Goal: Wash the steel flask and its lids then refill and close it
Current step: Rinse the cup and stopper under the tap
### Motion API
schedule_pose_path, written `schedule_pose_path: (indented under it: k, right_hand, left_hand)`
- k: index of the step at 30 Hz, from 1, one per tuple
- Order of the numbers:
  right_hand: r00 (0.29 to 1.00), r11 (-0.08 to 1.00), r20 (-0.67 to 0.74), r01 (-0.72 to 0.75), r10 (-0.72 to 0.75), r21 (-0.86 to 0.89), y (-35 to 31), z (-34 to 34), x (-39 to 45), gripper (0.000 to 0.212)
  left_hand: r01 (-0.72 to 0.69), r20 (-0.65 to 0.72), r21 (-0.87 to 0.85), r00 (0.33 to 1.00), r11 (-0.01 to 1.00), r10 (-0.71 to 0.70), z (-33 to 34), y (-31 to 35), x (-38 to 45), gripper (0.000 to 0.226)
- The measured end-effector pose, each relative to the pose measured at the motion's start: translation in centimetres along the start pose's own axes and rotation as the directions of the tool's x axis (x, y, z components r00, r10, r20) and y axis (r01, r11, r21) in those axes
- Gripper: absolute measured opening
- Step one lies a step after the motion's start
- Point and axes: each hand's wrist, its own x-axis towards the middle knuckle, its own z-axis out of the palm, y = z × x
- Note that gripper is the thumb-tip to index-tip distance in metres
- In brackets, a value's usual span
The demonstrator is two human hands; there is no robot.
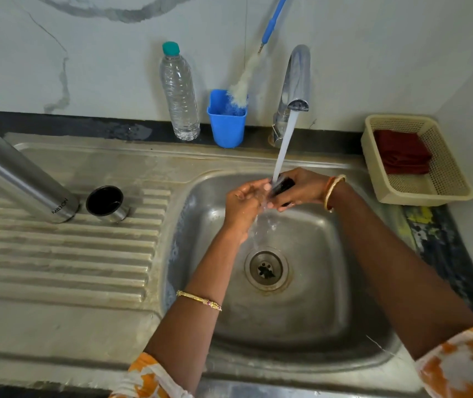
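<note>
Both hands are positioned over the sink basin (pixel 310 311), directly under the stream of water (pixel 284 145) running from the tap (pixel 297 79). The right hand (pixel 301 191) is closed around a small black lid (pixel 282 186), with the fingers wrapped beneath it and the thumb on top; the stream strikes the lid's upper end. The left hand (pixel 245 201) is partly open, palm turned toward the lid, fingers loosely curled and touching the lid's left side within the water flow; it grips nothing of its own. Water falls off both hands toward the drain (pixel 267 268). The steel flask (pixel 20 179) stands on the ribbed drainboard (pixel 63 254) to the left of the basin, its base down on the ribs and its open top extending past the left edge of the view. The steel cup lid (pixel 107 203) rests just beside the flask's base, on its right, open mouth facing up and showing a dark interior. Along the back ledge stand a clear plastic bottle (pixel 179 93) with a teal cap and, just beside it, a blue cup (pixel 226 122) holding a bottle brush (pixel 244 81) with a blue handle. A beige basket (pixel 445 179) sits to the right of the sink and contains a folded dark red cloth (pixel 401 152).
</note>
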Motion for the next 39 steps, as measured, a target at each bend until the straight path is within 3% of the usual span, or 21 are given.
schedule_pose_path:
  k: [2, 4, 6, 8, 10, 12, 13, 15, 16, 18, 20, 22, 24, 26, 29, 32, 34, 36, 37, 39]
  right_hand:
    - [0.965, 0.940, -0.260, -0.052, -0.040, -0.338, 0.2, 1.8, 0.6, 0.035]
    - [0.879, 0.885, -0.449, -0.074, -0.160, -0.460, -0.1, 4.0, 0.5, 0.040]
    - [0.888, 0.873, -0.402, -0.001, -0.224, -0.488, 0.1, 4.8, 0.4, 0.045]
    - [0.941, 0.925, -0.292, 0.053, -0.172, -0.377, 0.1, 4.0, 0.0, 0.048]
    - [0.985, 0.997, -0.154, 0.073, -0.075, -0.024, 0.0, 2.6, -0.5, 0.047]
    - [0.998, 0.930, 0.037, 0.024, -0.041, 0.367, 0.2, 1.5, -0.8, 0.043]
    - [0.993, 0.886, 0.109, -0.004, -0.052, 0.463, 0.3, 1.3, -0.8, 0.040]
    - [0.993, 0.913, 0.109, 0.000, -0.048, 0.407, 0.3, 1.2, -0.7, 0.038]
    - [0.999, 0.963, 0.033, 0.026, -0.037, 0.268, 0.3, 1.6, -0.6, 0.037]
    - [0.978, 0.986, -0.194, 0.053, -0.083, -0.156, 0.1, 3.0, 0.0, 0.036]
    - [0.880, 0.925, -0.433, 0.020, -0.197, -0.380, 0.6, 4.9, 0.9, 0.038]
    - [0.799, 0.921, -0.548, 0.017, -0.247, -0.390, 1.2, 6.3, 1.4, 0.049]
    - [0.774, 0.942, -0.583, 0.051, -0.247, -0.331, 1.7, 6.4, 1.4, 0.055]
    - [0.832, 0.982, -0.534, 0.065, -0.151, -0.176, 1.9, 5.2, 1.3, 0.051]
    - [0.961, 0.994, -0.273, 0.068, -0.043, 0.082, 2.6, 2.9, 1.0, 0.044]
    - [0.990, 0.901, -0.122, 0.110, -0.063, 0.420, 2.7, 2.6, 0.4, 0.037]
    - [0.961, 0.945, -0.253, 0.179, -0.109, 0.273, 2.7, 3.2, 0.3, 0.042]
    - [0.869, 0.976, -0.458, 0.218, -0.187, 0.016, 3.0, 4.1, 0.6, 0.056]
    - [0.838, 0.962, -0.494, 0.274, -0.232, 0.012, 3.3, 4.6, 0.8, 0.059]
    - [0.813, 0.906, -0.529, 0.385, -0.243, 0.176, 3.8, 5.3, 0.8, 0.055]
  left_hand:
    - [0.087, 0.015, -0.007, 0.996, 0.996, -0.087, 0.6, 0.1, 0.0, 0.017]
    - [0.093, -0.017, -0.011, 0.996, 0.996, -0.093, 0.8, -0.1, 0.3, 0.020]
    - [0.098, -0.026, -0.076, 0.995, 0.992, -0.100, 0.4, -0.4, 0.4, 0.015]
    - [0.122, -0.005, -0.146, 0.992, 0.982, -0.124, -0.4, -0.5, 0.5, 0.019]
    - [0.146, 0.064, -0.236, 0.989, 0.961, -0.135, -1.3, -0.5, 0.5, 0.021]
    - [0.183, 0.169, -0.335, 0.977, 0.924, -0.132, -1.9, -0.3, 0.4, 0.022]
    - [0.201, 0.217, -0.355, 0.968, 0.913, -0.128, -2.1, -0.3, 0.5, 0.023]
    - [0.226, 0.268, -0.323, 0.953, 0.919, -0.140, -2.3, -0.6, 0.7, 0.024]
    - [0.240, 0.254, -0.298, 0.953, 0.924, -0.165, -2.0, -0.6, 0.8, 0.024]
    - [0.250, 0.176, -0.287, 0.963, 0.925, -0.205, -1.3, -0.6, 0.9, 0.025]
    - [0.225, 0.108, -0.308, 0.974, 0.924, -0.201, -0.6, -0.6, 1.0, 0.028]
    - [0.199, 0.078, -0.317, 0.980, 0.927, -0.184, -0.1, -0.6, 1.0, 0.024]
    - [0.182, 0.076, -0.313, 0.983, 0.932, -0.166, 0.1, -0.4, 1.0, 0.022]
    - [0.149, 0.105, -0.262, 0.987, 0.953, -0.125, 0.1, -0.2, 0.9, 0.025]
    - [0.094, 0.175, -0.160, 0.982, 0.983, -0.066, 0.1, -0.3, 0.8, 0.029]
    - [0.030, 0.149, -0.062, 0.989, 0.998, -0.020, 0.2, -0.2, 0.8, 0.036]
    - [-0.066, 0.068, 0.097, 0.996, 0.993, 0.060, 0.5, -0.1, 0.9, 0.041]
    - [-0.169, 0.034, 0.264, 0.986, 0.950, 0.166, 1.0, 0.0, 0.9, 0.043]
    - [-0.202, 0.026, 0.299, 0.979, 0.933, 0.203, 1.2, 0.0, 0.8, 0.043]
    - [-0.236, 0.020, 0.281, 0.971, 0.930, 0.240, 1.4, 0.1, 0.5, 0.043]
